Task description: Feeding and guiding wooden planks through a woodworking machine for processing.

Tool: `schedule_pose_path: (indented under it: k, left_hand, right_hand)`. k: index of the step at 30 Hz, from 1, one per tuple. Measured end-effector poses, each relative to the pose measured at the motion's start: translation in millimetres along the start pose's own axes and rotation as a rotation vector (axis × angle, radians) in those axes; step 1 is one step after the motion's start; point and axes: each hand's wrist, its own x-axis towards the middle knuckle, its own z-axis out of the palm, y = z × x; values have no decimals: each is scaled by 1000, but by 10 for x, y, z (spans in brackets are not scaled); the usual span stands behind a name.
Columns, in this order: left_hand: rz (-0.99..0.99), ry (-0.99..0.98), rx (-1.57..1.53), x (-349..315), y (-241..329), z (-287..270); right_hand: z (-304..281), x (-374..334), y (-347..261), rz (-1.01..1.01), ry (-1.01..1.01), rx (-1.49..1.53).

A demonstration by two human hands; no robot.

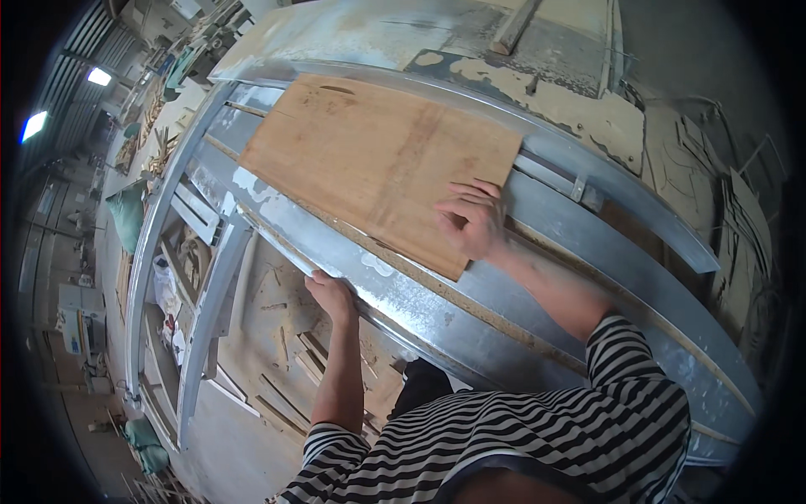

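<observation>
A flat wooden board, light brown with a darker band across it, lies on a metal-topped bench with several long slots. Over the board's right end is my right hand. Its thumb and forefinger curl together in a ring while the other fingers stretch out; anything small between them cannot be made out. My left hand is closed around the bench's near edge, its thumb on top and the other fingers mostly hidden.
Wood offcuts lie on the floor by the bench's near side. Grey metal frame legs stand at the left. Beyond the bench is a dusty surface bearing a wooden bar. Thin strips are piled at the far right.
</observation>
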Motion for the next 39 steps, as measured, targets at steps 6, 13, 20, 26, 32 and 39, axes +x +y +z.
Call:
schedule_pose_path:
  k: [6,13,20,26,32,39]
  left_hand:
    - [17,7,5,0,-21,27]
    - [32,11,-38,-22,-5,28]
    - [11,-46,-19,-56,80,6]
    - [-9,-38,-28,-53,75,-20]
    - [12,-49,29,-38,61,-17]
    - [3,-20,28,-49,59,-28]
  right_hand:
    - [237,129,10,21,8,2]
    - [536,299,28,-20,92,36]
    - [772,470,4,3,73,36]
    - [999,641,-29,-10,86,44]
    - [1249,832,-47,-28,127,51]
    - [1523,1071,-110,-14,120,70]
